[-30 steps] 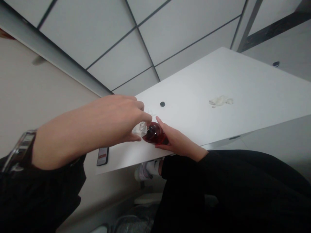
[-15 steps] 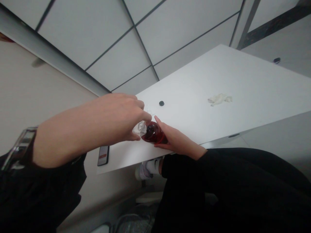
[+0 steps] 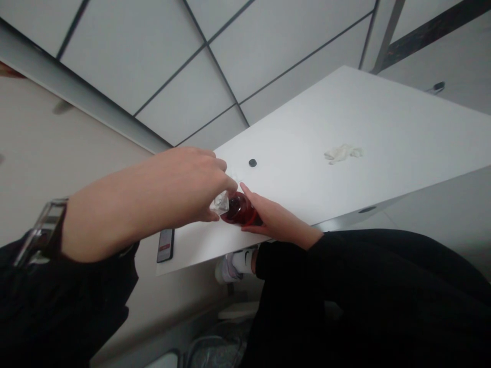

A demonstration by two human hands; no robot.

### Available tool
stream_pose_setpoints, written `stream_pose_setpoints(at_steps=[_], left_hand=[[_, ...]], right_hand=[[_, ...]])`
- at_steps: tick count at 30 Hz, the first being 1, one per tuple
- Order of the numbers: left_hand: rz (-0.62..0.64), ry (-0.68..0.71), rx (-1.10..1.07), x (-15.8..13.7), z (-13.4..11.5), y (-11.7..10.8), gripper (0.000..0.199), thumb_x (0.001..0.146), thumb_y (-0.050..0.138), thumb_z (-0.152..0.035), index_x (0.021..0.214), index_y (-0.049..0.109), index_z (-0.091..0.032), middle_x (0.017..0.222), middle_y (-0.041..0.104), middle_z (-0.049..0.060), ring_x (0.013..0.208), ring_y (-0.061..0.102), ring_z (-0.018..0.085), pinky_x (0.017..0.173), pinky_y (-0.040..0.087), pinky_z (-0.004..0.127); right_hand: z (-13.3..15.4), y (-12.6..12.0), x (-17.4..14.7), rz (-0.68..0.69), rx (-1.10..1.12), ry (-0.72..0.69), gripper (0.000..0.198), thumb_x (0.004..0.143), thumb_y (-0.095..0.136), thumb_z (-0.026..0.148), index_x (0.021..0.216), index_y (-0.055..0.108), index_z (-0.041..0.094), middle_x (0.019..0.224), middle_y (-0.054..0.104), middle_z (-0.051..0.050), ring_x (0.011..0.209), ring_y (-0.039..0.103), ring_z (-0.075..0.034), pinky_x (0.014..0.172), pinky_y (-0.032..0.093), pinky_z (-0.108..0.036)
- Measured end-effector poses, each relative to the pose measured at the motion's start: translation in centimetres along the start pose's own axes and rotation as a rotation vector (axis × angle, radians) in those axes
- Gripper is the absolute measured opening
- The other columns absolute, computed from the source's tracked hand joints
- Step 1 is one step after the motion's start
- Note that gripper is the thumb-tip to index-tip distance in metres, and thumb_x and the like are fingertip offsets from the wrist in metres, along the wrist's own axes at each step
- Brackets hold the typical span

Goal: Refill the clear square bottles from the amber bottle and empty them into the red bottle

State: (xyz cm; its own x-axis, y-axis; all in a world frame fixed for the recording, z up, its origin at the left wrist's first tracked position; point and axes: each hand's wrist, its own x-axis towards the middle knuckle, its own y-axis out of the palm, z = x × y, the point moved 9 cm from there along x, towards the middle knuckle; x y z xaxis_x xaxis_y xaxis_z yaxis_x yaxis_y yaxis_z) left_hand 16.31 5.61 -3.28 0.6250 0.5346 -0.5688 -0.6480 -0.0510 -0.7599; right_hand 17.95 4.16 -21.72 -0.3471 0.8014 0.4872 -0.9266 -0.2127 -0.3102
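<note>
Nike swoosh on white sock (image 3: 242, 259)

White table (image 3: 383, 128) with a crumpled tissue (image 3: 341, 152), a small black cap (image 3: 252, 163), a phone (image 3: 166, 245).

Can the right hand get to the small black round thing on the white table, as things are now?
Probably not at once: the right hand is wrapped around the red bottle. The small black round thing lies just beyond, with bare white table between.
</note>
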Motion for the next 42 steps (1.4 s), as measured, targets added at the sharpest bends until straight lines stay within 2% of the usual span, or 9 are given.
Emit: stream_pose_setpoints(at_steps=[4, 10, 15, 22, 31, 36, 42], left_hand=[[-0.016, 0.014, -0.025, 0.3, -0.2, -0.4, 0.011, 0.083, 0.077, -0.038, 0.092, 0.079, -0.033, 0.084, 0.073, 0.002, 0.079, 0.068, 0.024, 0.083, 0.05, 0.04], [-0.016, 0.07, 0.017, 0.5, -0.9, -0.9, 0.019, 0.089, 0.069, -0.046, 0.095, 0.08, -0.033, 0.083, 0.073, 0.004, 0.081, 0.069, 0.025, 0.083, 0.052, 0.039], [0.003, 0.052, 0.032, 0.6, -0.8, -0.8, 0.017, 0.084, 0.076, -0.041, 0.099, 0.081, -0.035, 0.084, 0.073, 0.003, 0.079, 0.068, 0.025, 0.08, 0.052, 0.039], [0.039, 0.031, 0.029, 0.7, -0.9, -0.7, 0.014, 0.084, 0.077, -0.037, 0.096, 0.081, -0.032, 0.085, 0.073, 0.004, 0.088, 0.07, 0.028, 0.089, 0.051, 0.043], [0.005, 0.049, 0.003, 0.7, -0.9, -0.9, 0.013, 0.086, 0.074, -0.042, 0.091, 0.08, -0.032, 0.081, 0.072, 0.004, 0.085, 0.07, 0.027, 0.089, 0.053, 0.042], [-0.04, 0.051, -0.08, 0.5, -0.4, -1.1, 0.019, 0.087, 0.072, -0.048, 0.09, 0.08, -0.031, 0.079, 0.071, 0.003, 0.083, 0.07, 0.027, 0.091, 0.052, 0.044], [-0.065, 0.014, -0.072, -0.7, 0.3, -0.5, 0.018, 0.086, 0.074, -0.047, 0.098, 0.079, -0.034, 0.086, 0.074, 0.003, 0.082, 0.069, 0.025, 0.088, 0.052, 0.043]], right_hand=[[0.1, 0.0, 0.1, 0.016, 0.009, 0.025, 0.114, 0.089, 0.082, 0.039, 0.173, 0.008, 0.021, 0.156, 0.058, -0.023, 0.14, 0.062, -0.039, 0.115, 0.052, -0.056], [0.2, -0.1, 0.1, 0.019, 0.031, 0.029, 0.113, 0.088, 0.083, 0.041, 0.173, 0.012, 0.02, 0.158, 0.056, -0.023, 0.141, 0.06, -0.038, 0.117, 0.051, -0.055], [0.0, 0.0, 0.1, 0.012, 0.016, 0.016, 0.113, 0.089, 0.081, 0.041, 0.173, 0.009, 0.021, 0.161, 0.054, -0.022, 0.143, 0.059, -0.037, 0.118, 0.05, -0.055], [-0.2, 0.1, 0.1, 0.009, 0.028, 0.024, 0.114, 0.088, 0.082, 0.044, 0.174, 0.01, 0.024, 0.159, 0.056, -0.02, 0.141, 0.061, -0.037, 0.118, 0.051, -0.057], [0.0, -0.1, 0.3, 0.018, 0.034, 0.04, 0.114, 0.087, 0.083, 0.043, 0.173, 0.012, 0.022, 0.158, 0.058, -0.019, 0.141, 0.062, -0.037, 0.119, 0.05, -0.057], [0.0, -0.1, 0.1, -0.009, 0.007, 0.018, 0.113, 0.088, 0.082, 0.042, 0.174, 0.011, 0.023, 0.155, 0.061, -0.019, 0.137, 0.064, -0.036, 0.115, 0.054, -0.055], [-0.1, 0.0, 0.1, 0.014, -0.005, 0.052, 0.114, 0.087, 0.083, 0.043, 0.174, 0.011, 0.026, 0.15, 0.065, -0.017, 0.134, 0.066, -0.036, 0.113, 0.056, -0.056]])
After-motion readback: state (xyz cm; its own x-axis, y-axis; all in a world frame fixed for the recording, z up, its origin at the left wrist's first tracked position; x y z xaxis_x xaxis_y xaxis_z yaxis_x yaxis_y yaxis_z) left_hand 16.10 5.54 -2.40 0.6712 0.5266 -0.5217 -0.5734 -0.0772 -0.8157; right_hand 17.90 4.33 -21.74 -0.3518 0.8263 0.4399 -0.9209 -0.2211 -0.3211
